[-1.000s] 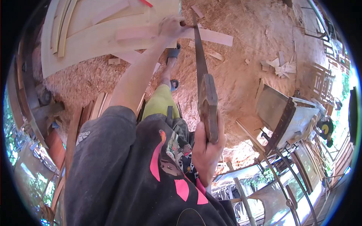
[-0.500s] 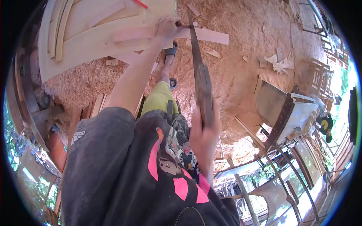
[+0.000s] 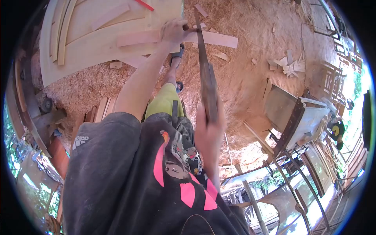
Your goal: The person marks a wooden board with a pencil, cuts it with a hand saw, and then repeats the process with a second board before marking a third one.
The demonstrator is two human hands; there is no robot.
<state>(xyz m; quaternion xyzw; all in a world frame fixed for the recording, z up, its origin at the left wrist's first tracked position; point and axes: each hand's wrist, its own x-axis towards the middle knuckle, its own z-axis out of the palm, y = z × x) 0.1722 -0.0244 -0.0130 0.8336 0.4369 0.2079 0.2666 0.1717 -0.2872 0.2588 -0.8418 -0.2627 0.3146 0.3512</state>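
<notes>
My left hand (image 3: 172,30) reaches forward and presses down on a pale wooden strip (image 3: 219,38) that lies across a large light board (image 3: 78,51). My right hand (image 3: 209,135) grips the dark wooden handle of a hand saw (image 3: 209,98). The saw's blade (image 3: 201,43) runs away from me and crosses the strip just right of my left hand's fingers. My knee in yellow-green shorts and a sandalled foot (image 3: 178,53) show below the strip.
Sawdust (image 3: 250,78) covers the ground, with offcuts in a small pile (image 3: 291,64) at the right. A wooden machine table (image 3: 297,113) stands at the right. Planks (image 3: 102,109) lie at the left beside my leg.
My right hand has pushed the saw forward along the cut, so the handle sits farther from my body. My left hand stays pressed on the strip.
</notes>
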